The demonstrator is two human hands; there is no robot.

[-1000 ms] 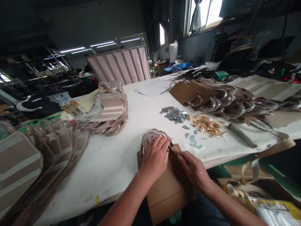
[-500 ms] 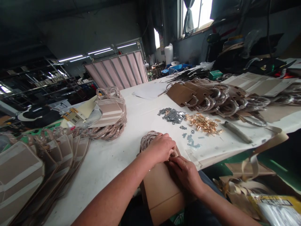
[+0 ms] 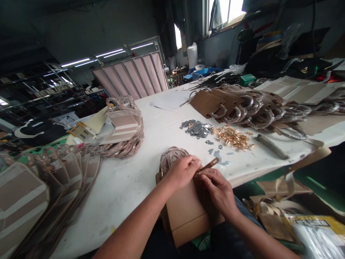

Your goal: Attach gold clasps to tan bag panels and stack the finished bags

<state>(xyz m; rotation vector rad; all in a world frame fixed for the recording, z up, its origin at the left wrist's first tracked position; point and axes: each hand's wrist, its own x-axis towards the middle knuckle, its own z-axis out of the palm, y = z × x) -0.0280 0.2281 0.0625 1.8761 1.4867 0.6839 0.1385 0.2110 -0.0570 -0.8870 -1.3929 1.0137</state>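
Note:
A tan bag [image 3: 185, 212] with clear wrapped handles [image 3: 172, 156] lies over the table's near edge, against my lap. My left hand [image 3: 183, 171] rests curled on the bag's top edge, fingers closed on it. My right hand [image 3: 217, 189] pinches a narrow brown strap [image 3: 210, 164] that sticks out up and to the right from the bag's top. Both hands meet at the strap's base.
Silver metal pieces [image 3: 196, 128] and gold clasps [image 3: 233, 136] lie heaped beyond the bag, with a grey tool [image 3: 271, 146] to their right. Brown bags [image 3: 242, 106] are stacked at the far right, beige striped bags [image 3: 124, 124] at the left. The white table [image 3: 129, 180] stretches left.
The brown strap now sticks out from between my hands, where it was hidden half a second ago. My right hand has shifted slightly up to the bag's top edge.

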